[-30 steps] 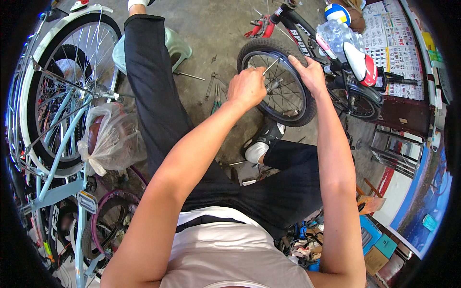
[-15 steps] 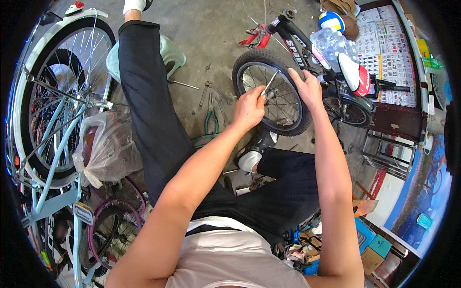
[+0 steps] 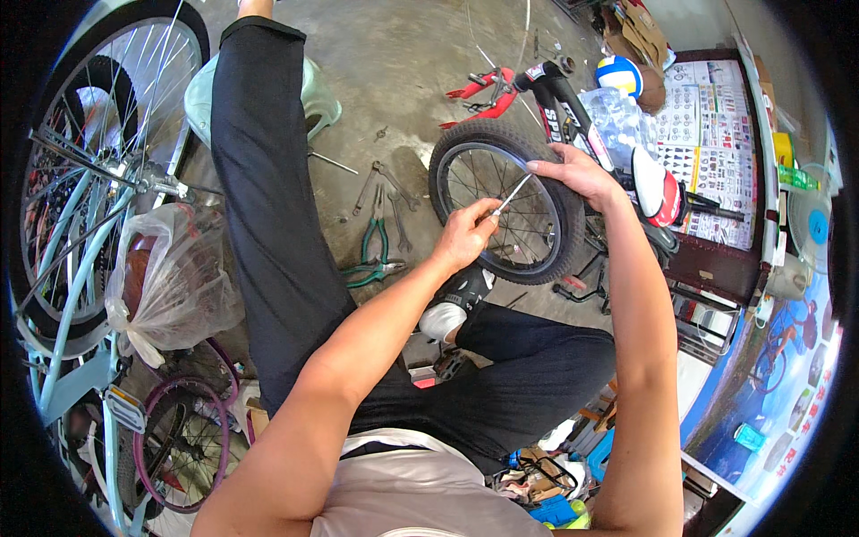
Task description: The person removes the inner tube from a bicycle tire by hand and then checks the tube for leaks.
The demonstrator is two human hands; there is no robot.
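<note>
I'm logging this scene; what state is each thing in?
Left grip: closed around the tool
Tool: tip at the wheel
Right grip: holding the tire
Wheel: not in the red fork
Red fork: no wheel fitted
Teal-handled pliers: lying, handles apart
Clear bag: knotted

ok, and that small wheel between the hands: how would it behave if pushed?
Probably apt to roll: the wheel is round and not seated in the red fork. Likely stiff overall, given its spoked rim. Probably not very slippery at the tyre, since the tread looks knobby.
</note>
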